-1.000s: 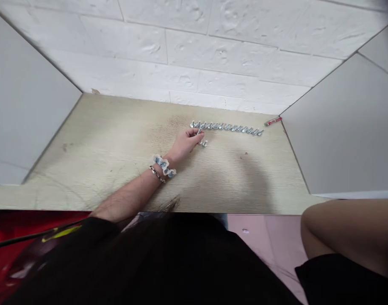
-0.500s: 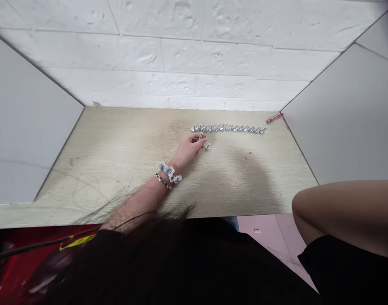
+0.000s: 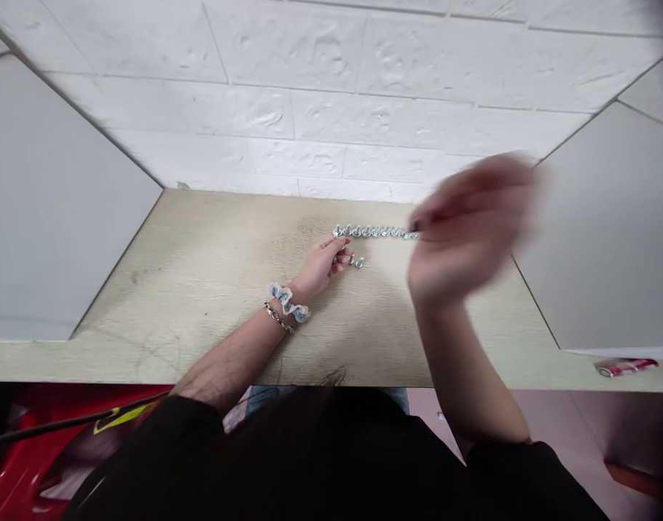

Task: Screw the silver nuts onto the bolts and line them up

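Observation:
My left hand (image 3: 319,266), with a scrunchie and a chain bracelet at the wrist, rests low over the board with its fingers pinched. At its fingertips is a small silver bolt (image 3: 352,259), partly hidden by the fingers. Just right of that stands another loose bolt (image 3: 360,263). Behind the hand runs a row of several similar bolts (image 3: 376,231), shanks up; my thumb is close to its left end. My right hand (image 3: 473,224) is raised over the right side, smeared by motion, covering the row's right end. Whether it holds anything is unclear.
The pale wooden board (image 3: 228,246) meets a white brick-patterned wall (image 3: 321,155) behind, with grey panels on the left (image 3: 65,217) and right (image 3: 597,231). A red cylindrical item (image 3: 627,367) lies near the front right edge. Something red (image 3: 32,449) sits below the board at left.
My right hand has come up into view over the board. The bolt in my left hand has moved down beside the loose one. The view has shifted slightly.

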The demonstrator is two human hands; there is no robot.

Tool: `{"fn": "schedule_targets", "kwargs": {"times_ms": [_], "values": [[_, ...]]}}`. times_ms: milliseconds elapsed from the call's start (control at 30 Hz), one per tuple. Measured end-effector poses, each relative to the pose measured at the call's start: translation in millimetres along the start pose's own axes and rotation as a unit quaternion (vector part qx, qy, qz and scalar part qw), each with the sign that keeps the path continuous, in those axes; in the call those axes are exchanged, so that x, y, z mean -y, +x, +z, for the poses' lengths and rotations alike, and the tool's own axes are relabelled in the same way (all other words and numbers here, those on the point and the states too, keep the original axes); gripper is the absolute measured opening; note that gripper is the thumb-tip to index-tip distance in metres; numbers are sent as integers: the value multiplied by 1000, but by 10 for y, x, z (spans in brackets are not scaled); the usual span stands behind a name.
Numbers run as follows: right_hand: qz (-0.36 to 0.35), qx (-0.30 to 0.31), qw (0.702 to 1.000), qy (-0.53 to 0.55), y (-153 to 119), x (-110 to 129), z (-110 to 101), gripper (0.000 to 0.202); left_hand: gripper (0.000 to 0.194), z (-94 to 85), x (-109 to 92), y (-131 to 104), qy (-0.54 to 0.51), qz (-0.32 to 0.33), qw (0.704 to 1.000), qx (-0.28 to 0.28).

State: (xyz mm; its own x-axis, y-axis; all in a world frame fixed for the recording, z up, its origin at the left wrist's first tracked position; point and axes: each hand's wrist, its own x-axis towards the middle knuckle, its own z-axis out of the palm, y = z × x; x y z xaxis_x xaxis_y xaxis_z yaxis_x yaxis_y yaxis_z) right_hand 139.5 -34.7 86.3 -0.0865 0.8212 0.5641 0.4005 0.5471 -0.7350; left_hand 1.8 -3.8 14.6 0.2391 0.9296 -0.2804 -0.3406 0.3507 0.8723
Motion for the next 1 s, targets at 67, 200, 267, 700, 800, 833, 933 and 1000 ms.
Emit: {"fn": "schedule_targets", "kwargs": {"times_ms": [67,200,267,700,800,833,933,1000], "values": [[13,22,999,-34,-1,-69,189,40,12,-2,11,30,-51,17,999,5],[49,202,954,-215,-134,-239,488,20,10,-16,45,82,-138,38,990,-7],[66,220,930,-286,-210,-284,564,21,12,-21,46,82,-158,14,987,-3],[81,212,932,-281,-287,-302,590,23,12,71,-8,-43,-191,-29,981,8],[77,203,947,-236,-293,-339,581,15,14,59,-1,-23,-161,-32,986,17],[75,199,952,-219,-289,-346,571,14,14,53,-2,-16,-154,-30,987,16],[77,185,966,-161,-220,-342,481,11,13,33,-14,3,-132,-12,991,-1],[95,166,975,-116,-121,-330,368,14,11,25,-20,7,-107,5,994,-2]]}}
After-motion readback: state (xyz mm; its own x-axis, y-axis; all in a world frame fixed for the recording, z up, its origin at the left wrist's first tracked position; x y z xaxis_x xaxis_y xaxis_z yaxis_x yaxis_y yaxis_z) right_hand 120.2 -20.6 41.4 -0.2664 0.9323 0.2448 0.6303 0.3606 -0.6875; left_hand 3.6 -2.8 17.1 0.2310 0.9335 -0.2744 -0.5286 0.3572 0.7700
